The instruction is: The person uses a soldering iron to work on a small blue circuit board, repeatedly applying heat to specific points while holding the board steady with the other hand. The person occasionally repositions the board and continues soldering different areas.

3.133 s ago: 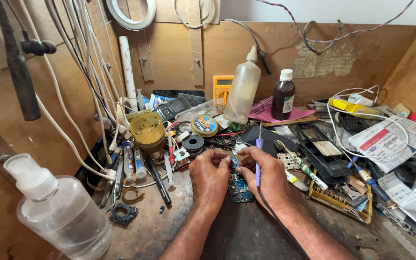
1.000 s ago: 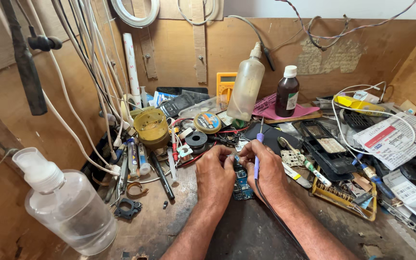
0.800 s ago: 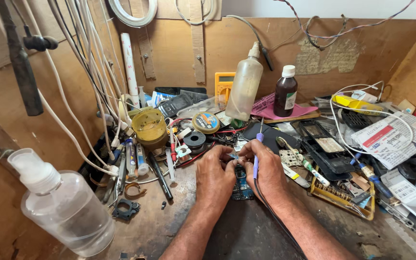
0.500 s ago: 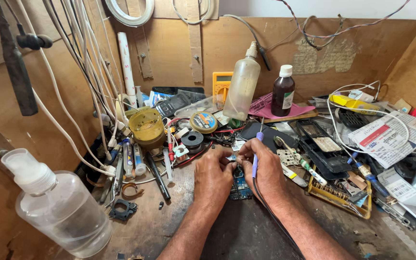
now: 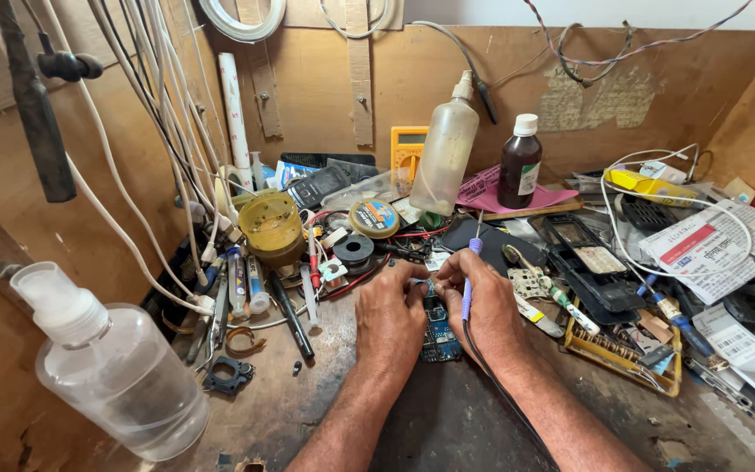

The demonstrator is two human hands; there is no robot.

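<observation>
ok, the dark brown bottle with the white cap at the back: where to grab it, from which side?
Grip the brown bottle around its straight body below the white cap, coming from the front right. It stands upright; the clear squeeze bottle crowds its left.

Hands (image 5: 434, 310) over blue circuit board (image 5: 438, 332)

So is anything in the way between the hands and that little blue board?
Nothing visible. The left hand rests right on the small blue circuit board, and the right hand holds a slim blue-handled soldering iron over it.
</observation>
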